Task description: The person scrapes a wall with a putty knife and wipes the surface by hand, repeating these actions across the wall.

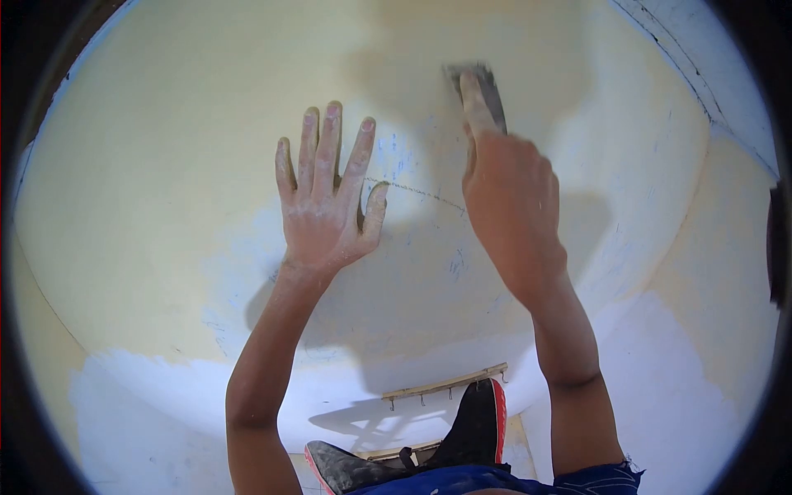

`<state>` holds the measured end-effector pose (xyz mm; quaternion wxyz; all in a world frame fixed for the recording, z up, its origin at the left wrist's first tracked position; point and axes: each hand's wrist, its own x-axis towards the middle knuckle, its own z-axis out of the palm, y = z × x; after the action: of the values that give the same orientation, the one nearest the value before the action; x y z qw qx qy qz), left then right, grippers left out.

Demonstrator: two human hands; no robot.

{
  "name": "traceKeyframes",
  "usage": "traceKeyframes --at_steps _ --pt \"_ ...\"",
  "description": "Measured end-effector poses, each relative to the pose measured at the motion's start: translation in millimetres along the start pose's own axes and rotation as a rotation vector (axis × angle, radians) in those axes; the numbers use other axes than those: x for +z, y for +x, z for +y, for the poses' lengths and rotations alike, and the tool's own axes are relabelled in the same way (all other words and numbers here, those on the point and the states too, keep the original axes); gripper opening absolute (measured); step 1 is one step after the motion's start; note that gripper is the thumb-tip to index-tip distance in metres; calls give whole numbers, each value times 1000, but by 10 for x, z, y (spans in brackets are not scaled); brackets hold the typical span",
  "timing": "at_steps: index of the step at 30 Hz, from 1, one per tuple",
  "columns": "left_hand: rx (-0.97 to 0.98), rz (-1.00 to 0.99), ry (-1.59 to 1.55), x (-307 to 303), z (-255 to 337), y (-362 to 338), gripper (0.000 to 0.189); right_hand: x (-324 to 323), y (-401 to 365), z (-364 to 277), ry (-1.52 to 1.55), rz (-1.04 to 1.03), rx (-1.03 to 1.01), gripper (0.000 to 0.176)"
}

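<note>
My left hand [320, 202] lies flat against a yellow and white wall [165, 173], fingers spread, with pale dust on the skin. Higher up and to the right, my right hand [516, 194] is closed around a scraper [492, 92], one finger stretched along its dark flat blade. The blade is against or very near the wall and slightly blurred; its handle is hidden in my fist. Between the hands, a thin dark line [412, 190] runs across the wall, among bluish scuffed patches.
Below me a wooden strip with several hooks [445, 382] is fixed to the wall. My black shoes with red soles [474, 421] stand on what looks like a ladder rung [379, 454]. A dark object [775, 247] is at the right edge.
</note>
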<state>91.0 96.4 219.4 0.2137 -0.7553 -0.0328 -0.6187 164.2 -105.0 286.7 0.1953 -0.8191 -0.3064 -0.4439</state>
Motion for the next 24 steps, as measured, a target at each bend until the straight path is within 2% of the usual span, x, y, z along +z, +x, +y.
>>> traceKeyframes --at_steps 2,6,8,12,17,18,20,24 --pt "9 0 6 6 -14 -44 72 -24 -77 17 101 -11 1 24" --pt "7 -18 3 -5 2 -28 71 -107 176 -2 89 14 -5 26" --pt "7 -22 12 2 2 -30 71 -148 306 -38 63 23 22 37" --pt "15 -6 10 12 -12 -38 70 -33 125 14 53 75 -14 37" --pt "18 8 12 19 -26 -34 70 -81 18 33 57 7 16 22" --pt "16 5 16 19 -18 -37 70 -87 115 53 56 5 19 22" --pt "16 -2 17 17 0 -41 70 -85 313 87 45 146 -42 26" --pt "4 -9 28 -8 16 -26 70 -133 257 48 17 62 -12 19"
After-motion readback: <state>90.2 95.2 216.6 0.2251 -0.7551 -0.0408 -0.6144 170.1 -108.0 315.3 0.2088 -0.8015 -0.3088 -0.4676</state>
